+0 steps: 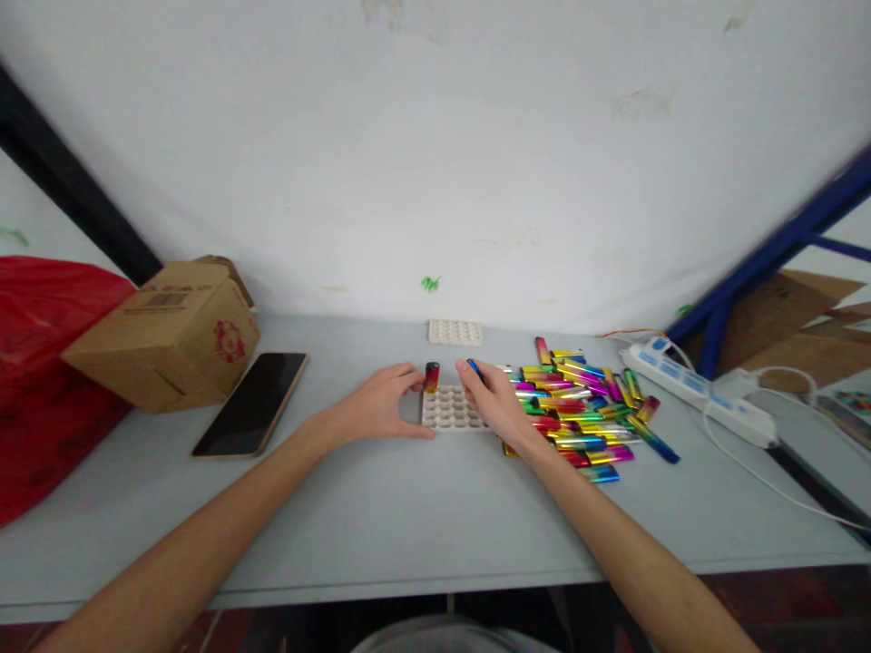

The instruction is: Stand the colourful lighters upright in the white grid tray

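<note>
One lighter (431,377) stands upright in the slotted tray (453,417).

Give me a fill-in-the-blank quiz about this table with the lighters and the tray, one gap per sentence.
The red-and-black lighter standing upright in the white moulded tray sits at its far ____ corner.
The metallic lighter pinched in the fingers of the right hand is ____ in colour.
The pile of shiny multicoloured lighters lies to the tray's ____.
The black smartphone lies beside a brown ____ box.
Missing words: left, blue, right, cardboard.
</note>
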Demonstrator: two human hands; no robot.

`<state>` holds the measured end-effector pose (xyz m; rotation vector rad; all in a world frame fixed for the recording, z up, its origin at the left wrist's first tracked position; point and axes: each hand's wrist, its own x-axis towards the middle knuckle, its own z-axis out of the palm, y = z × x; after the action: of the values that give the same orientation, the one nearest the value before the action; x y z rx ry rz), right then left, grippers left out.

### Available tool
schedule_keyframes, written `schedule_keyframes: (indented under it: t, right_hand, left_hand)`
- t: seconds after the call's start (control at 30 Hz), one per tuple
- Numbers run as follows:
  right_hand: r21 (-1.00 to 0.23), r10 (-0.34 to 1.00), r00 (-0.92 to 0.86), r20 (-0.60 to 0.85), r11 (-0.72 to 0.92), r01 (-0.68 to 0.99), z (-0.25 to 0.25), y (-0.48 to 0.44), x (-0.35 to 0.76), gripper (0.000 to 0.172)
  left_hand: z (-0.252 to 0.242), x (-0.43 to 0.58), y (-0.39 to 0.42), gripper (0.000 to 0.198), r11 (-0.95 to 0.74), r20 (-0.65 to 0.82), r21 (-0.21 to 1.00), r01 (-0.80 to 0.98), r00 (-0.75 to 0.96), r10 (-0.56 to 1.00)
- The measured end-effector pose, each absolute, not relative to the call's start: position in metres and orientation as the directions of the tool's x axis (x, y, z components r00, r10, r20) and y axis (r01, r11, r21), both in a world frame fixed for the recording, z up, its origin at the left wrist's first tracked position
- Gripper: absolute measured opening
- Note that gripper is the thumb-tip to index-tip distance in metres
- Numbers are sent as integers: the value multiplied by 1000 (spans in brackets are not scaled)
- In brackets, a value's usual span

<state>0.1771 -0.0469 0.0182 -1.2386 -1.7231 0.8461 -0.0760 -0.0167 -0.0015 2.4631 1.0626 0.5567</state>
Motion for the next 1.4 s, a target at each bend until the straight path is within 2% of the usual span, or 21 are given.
schedule_keyframes:
  t: [0.13, 0.33, 0.43, 0.53, 0.7, 0.8, 0.87, 1.03, 1.13, 1.4]
  right_hand:
    - [-837, 956, -94, 279, 290, 464, 19, -48, 176, 73]
    - [-807, 947, -57, 316, 300, 508, 14, -47, 177, 48]
    - [-809, 949, -54, 310, 293, 510, 14, -47, 177, 42]
    - [-807, 946, -67, 317, 306, 505, 15, -48, 177, 45]
    - [-805, 941, -72, 330, 320, 500, 17, -50, 175, 64]
    - [-799, 936, -84, 342, 336, 498, 17, -51, 174, 68]
    - [-794, 934, -92, 346, 344, 501, 16, -51, 173, 65]
    - [-786, 931, -114, 346, 354, 507, 14, -50, 174, 42]
    - [-787, 934, -114, 339, 348, 509, 14, -49, 175, 34]
    - [-778, 932, -132, 337, 355, 518, 12, -51, 176, 38]
  left_hand:
    - [1, -76, -17, 68, -635, 190, 498, 591, 641, 744]
    - [2, -77, -17, 71, -635, 187, 500, 589, 642, 743]
    - [2, -78, -16, 72, -632, 188, 503, 590, 639, 746]
    - [2, -77, -16, 72, -629, 189, 512, 585, 638, 746]
    - [2, -77, -16, 71, -629, 192, 520, 577, 638, 745]
    - [1, -78, -16, 71, -638, 202, 508, 579, 640, 742]
    - [1, -78, -16, 71, -643, 206, 502, 579, 642, 738]
    - [0, -78, -15, 70, -639, 202, 513, 573, 643, 739]
    - [1, -78, -16, 71, -632, 190, 510, 583, 641, 744]
    - [2, -77, -17, 67, -644, 198, 486, 590, 644, 739]
